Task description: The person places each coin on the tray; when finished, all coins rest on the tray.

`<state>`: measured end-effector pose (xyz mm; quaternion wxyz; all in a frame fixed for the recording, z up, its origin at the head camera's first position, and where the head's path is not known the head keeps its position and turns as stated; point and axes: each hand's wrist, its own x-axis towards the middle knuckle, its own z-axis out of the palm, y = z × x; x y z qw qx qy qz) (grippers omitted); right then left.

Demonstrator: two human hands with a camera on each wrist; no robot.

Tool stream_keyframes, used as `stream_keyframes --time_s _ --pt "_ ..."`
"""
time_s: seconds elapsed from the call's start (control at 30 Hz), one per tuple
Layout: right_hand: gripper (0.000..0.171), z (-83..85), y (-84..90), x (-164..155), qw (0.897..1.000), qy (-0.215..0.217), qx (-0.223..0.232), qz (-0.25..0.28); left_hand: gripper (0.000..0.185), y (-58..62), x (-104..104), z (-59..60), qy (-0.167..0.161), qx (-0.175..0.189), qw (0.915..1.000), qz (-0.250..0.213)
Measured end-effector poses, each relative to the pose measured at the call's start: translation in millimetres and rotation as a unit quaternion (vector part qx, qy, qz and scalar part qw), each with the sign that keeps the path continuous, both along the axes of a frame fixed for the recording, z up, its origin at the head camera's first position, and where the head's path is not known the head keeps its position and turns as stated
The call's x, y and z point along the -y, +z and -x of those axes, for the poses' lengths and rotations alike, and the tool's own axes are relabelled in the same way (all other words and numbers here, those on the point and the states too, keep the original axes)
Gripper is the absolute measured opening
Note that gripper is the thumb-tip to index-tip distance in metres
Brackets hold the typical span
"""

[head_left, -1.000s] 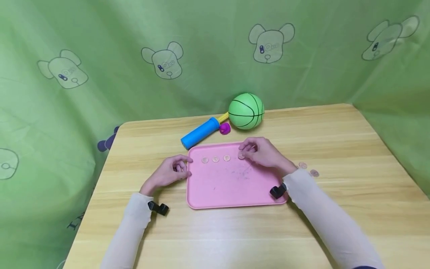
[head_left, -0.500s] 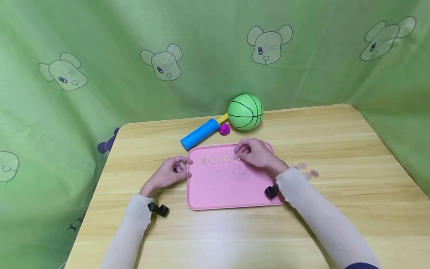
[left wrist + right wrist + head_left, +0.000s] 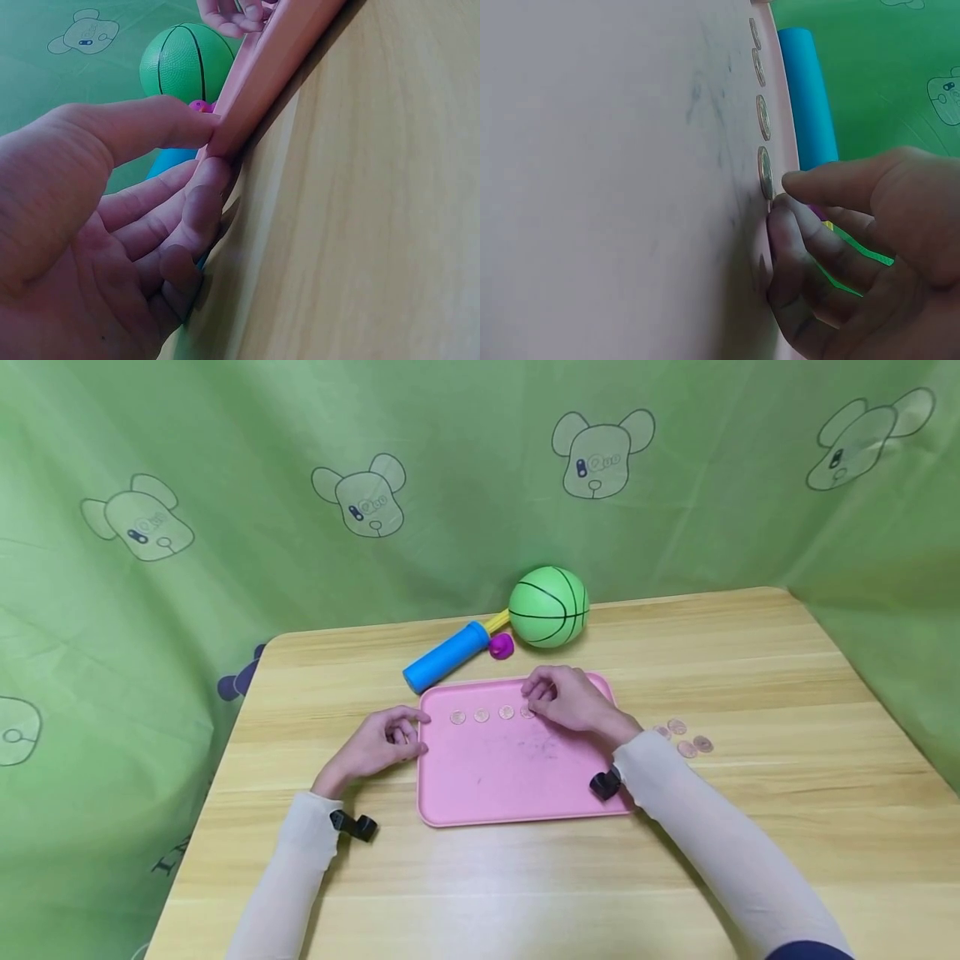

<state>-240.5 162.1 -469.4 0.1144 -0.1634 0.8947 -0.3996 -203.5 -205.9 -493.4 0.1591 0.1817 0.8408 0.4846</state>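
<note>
Watching now: I see both hands at a pink tray [image 3: 510,777] lying flat on the table [image 3: 750,677].
Left hand: my view shows the left hand [image 3: 375,747] pinching the tray's left rim, thumb on top and fingers curled under the edge; the left wrist view confirms the grip.
Right hand: the right hand [image 3: 573,702] rests over the tray's far edge, thumb and forefinger closed on a coin [image 3: 766,172] at the right end of the row. I cannot tell whether that coin is lifted or lying flat.
Coin row: three more coins [image 3: 482,716] lie side by side on the tray near its far rim, apart from each other.
Loose coins: a small cluster of coins on the table [image 3: 686,739] sits just right of the tray.
Behind the tray: a blue pump [image 3: 446,657] lies tilted, with a green ball [image 3: 548,607] just beside its yellow end.
</note>
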Motion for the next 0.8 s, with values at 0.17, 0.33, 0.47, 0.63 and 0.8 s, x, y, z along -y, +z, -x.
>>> stream_keyframes --time_s 0.17,0.33,0.47,0.63,0.8 --pt "0.023 0.1 -1.8 0.4 1.000 0.002 -0.001 -0.004 0.045 -0.8 0.8 0.2 0.001 0.004 1.0000 0.000" --pt "0.022 0.0 -1.5 -0.1 1.000 0.001 -0.005 -0.007 0.045 -0.7 0.5 0.8 -0.001 0.004 1.0000 0.001" --pt "0.021 -0.2 0.7 -1.3 1.000 -0.002 -0.007 -0.007 0.045 -0.1 0.1 1.3 -0.001 0.002 1.0000 0.001" --pt "0.021 -1.4 2.5 -6.1 1.000 -0.006 -0.013 -0.001 0.045 0.1 -0.6 1.8 -0.001 -0.002 1.0000 0.002" --pt "0.020 -5.7 5.0 -14.4 1.000 -0.009 -0.024 0.016 0.046 0.4 -0.5 0.3 -0.001 0.000 1.0000 -0.001"
